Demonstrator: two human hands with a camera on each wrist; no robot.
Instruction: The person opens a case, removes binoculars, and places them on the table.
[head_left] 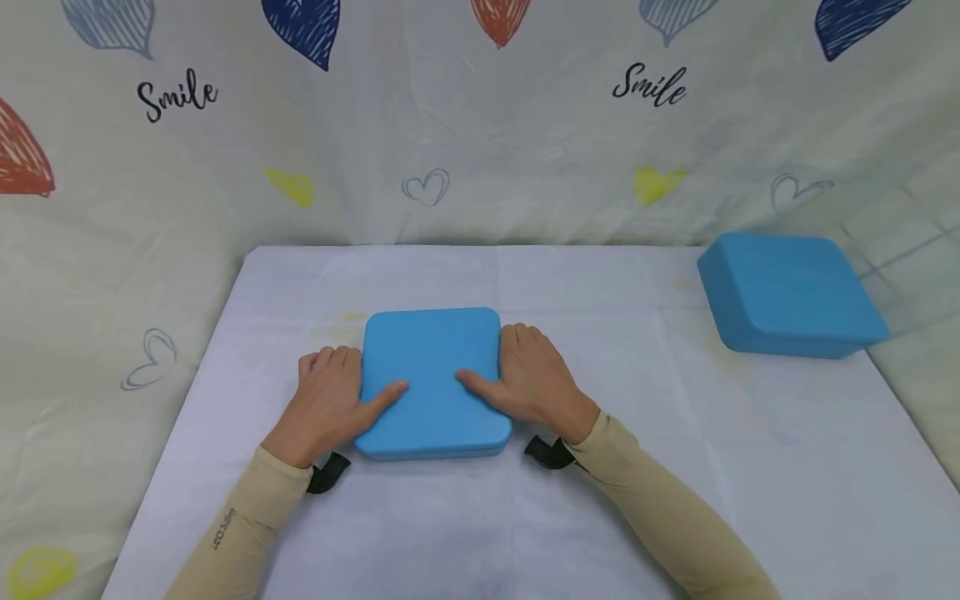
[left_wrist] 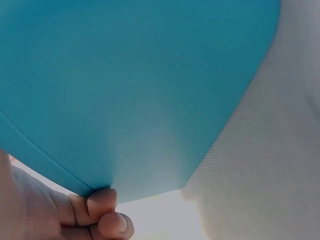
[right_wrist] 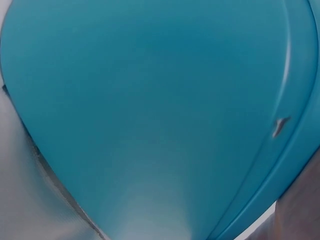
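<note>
A blue box point(head_left: 433, 383) with rounded corners sits on the table in front of me, its flat top facing up. My left hand point(head_left: 324, 406) grips its left side, thumb lying over the top. On the opposite side my right hand point(head_left: 542, 375) holds it likewise, its thumb on the top and its other fingers along the side. The left wrist view shows the box's tall side wall point(left_wrist: 145, 95) with curled fingers point(left_wrist: 102, 202) against it. In the right wrist view a seam runs near the rim, with a small mark on the blue surface point(right_wrist: 150, 110).
A second blue box point(head_left: 798, 292) stands at the back right of the table, near its edge. White cloth covers the table point(head_left: 600, 517). Behind it hangs a printed curtain point(head_left: 525, 125) with hearts and lettering.
</note>
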